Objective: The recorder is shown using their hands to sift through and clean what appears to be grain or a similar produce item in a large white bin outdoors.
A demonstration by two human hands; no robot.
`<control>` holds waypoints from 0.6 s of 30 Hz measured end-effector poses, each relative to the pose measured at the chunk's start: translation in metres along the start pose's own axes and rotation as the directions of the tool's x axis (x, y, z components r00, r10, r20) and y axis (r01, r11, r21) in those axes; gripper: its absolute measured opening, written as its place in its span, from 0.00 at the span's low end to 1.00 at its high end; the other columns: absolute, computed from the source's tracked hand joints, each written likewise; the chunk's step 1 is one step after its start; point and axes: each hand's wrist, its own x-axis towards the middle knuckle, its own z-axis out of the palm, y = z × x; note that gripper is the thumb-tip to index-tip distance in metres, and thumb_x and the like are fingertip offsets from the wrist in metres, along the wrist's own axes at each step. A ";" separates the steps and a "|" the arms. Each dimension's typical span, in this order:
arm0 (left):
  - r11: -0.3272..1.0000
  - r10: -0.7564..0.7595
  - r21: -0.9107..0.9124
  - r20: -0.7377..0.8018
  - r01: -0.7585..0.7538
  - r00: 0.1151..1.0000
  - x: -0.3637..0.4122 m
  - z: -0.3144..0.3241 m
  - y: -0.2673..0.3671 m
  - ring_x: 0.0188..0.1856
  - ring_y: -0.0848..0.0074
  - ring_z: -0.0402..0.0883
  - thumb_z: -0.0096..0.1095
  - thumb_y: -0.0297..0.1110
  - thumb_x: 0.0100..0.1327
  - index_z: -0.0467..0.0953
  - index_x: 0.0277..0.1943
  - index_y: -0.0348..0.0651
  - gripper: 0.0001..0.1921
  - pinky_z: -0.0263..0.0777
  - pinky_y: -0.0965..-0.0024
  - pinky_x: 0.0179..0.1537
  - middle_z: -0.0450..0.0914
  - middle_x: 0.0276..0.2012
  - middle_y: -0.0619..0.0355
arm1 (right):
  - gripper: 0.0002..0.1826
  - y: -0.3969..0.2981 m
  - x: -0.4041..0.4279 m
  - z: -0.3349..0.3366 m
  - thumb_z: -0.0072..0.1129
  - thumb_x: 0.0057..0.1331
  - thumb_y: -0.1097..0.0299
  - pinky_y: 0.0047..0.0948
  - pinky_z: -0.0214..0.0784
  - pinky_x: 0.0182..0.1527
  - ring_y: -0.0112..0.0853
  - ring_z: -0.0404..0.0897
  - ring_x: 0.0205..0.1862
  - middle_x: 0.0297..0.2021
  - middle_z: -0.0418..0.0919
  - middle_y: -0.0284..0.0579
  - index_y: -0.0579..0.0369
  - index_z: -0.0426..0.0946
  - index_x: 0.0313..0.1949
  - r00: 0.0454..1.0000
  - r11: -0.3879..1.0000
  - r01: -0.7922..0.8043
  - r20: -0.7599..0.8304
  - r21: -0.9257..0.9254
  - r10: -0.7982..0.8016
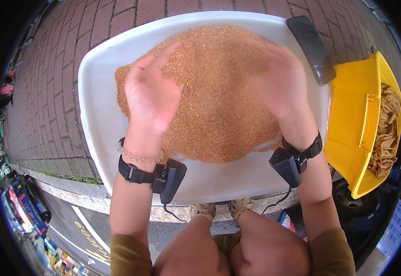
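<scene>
A broad heap of small orange-brown dried bits [217,120] lies in a white plastic tray [100,100]. My left hand [152,89] is at the heap's left side, palm up, with dried bits covering part of its fingers. Opposite it, my right hand [283,79] is cupped inward at the right side and blurred by motion. Blurred bits lie across its fingers and hide their inner side. Between the two hands the bits look smeared, as if moving.
A black smartphone [311,50] rests on the tray's upper right rim. To the right stands a yellow plastic bin [350,120] holding dried pale brown slices [385,134]. Black devices are strapped to both wrists. Brick paving [48,114], a kerb and a road surround the tray.
</scene>
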 end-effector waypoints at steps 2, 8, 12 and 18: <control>0.999 0.045 -0.004 -0.013 -0.046 0.999 -0.002 -0.006 -0.001 0.61 0.63 0.57 0.42 0.42 0.60 0.59 0.58 0.28 0.29 0.39 0.60 0.65 0.64 0.57 0.47 | 0.19 0.001 -0.001 -0.010 0.41 0.64 0.65 0.38 0.48 0.60 0.34 0.64 0.55 0.51 0.67 0.46 0.64 0.68 0.49 0.998 0.997 0.031 -0.063 0.070 -0.026; 0.979 0.201 0.042 -0.114 -0.197 0.973 -0.010 -0.031 0.004 0.63 0.64 0.53 0.41 0.43 0.60 0.57 0.59 0.25 0.31 0.35 0.58 0.65 0.64 0.55 0.47 | 0.21 0.005 -0.009 -0.041 0.42 0.62 0.64 0.44 0.40 0.64 0.36 0.60 0.58 0.53 0.65 0.47 0.64 0.67 0.51 0.964 0.961 0.263 -0.028 -0.082 -0.266; 0.975 0.200 0.128 -0.171 -0.180 0.965 -0.022 -0.044 0.007 0.67 0.66 0.47 0.42 0.44 0.59 0.53 0.63 0.29 0.34 0.33 0.60 0.66 0.55 0.63 0.47 | 0.23 0.003 -0.013 -0.046 0.43 0.61 0.64 0.45 0.30 0.66 0.37 0.55 0.62 0.56 0.62 0.50 0.66 0.64 0.53 0.956 0.973 0.231 -0.181 -0.020 -0.231; 0.975 0.152 0.193 -0.223 -0.109 0.963 -0.031 -0.052 0.007 0.70 0.67 0.33 0.42 0.49 0.58 0.49 0.67 0.39 0.36 0.22 0.56 0.65 0.42 0.68 0.48 | 0.24 0.006 -0.025 -0.060 0.36 0.66 0.63 0.38 0.40 0.65 0.38 0.49 0.66 0.65 0.51 0.51 0.66 0.59 0.58 0.946 0.995 0.086 -0.309 -0.042 -0.095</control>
